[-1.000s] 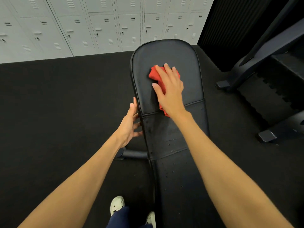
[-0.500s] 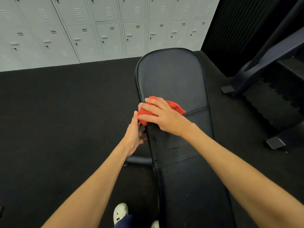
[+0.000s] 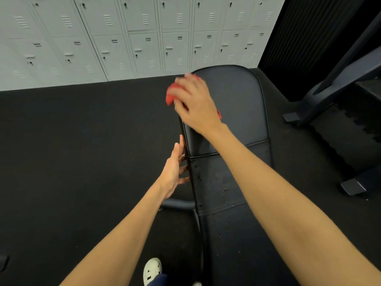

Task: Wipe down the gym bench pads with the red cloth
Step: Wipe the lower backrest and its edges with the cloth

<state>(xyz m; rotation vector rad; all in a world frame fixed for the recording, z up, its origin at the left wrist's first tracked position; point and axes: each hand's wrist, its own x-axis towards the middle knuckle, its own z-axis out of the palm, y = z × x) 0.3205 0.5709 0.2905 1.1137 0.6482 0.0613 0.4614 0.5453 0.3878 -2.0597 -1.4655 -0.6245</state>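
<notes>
The black gym bench runs up the middle, its wide back pad [image 3: 237,104] at the far end and the narrower seat pad [image 3: 226,234] near me. My right hand [image 3: 195,104] lies flat over the bunched red cloth [image 3: 170,97] and presses it on the far left edge of the back pad; the hand is motion-blurred. Red shows past my fingers and by my wrist. My left hand [image 3: 174,172] rests with straight fingers against the bench's left side near the pad seam. Small droplets dot the middle pad section [image 3: 218,178].
Grey lockers [image 3: 123,38] line the far wall. A dark machine frame [image 3: 329,89] with a metal foot [image 3: 352,186] stands right of the bench. The bench's floor crossbar [image 3: 177,203] sticks out left. My white shoe [image 3: 151,271] is on the black rubber floor.
My right hand swept the cloth from the upper pad down to the seam on the left, then back up along the pad's left edge. The left hand stayed on the bench's side.
</notes>
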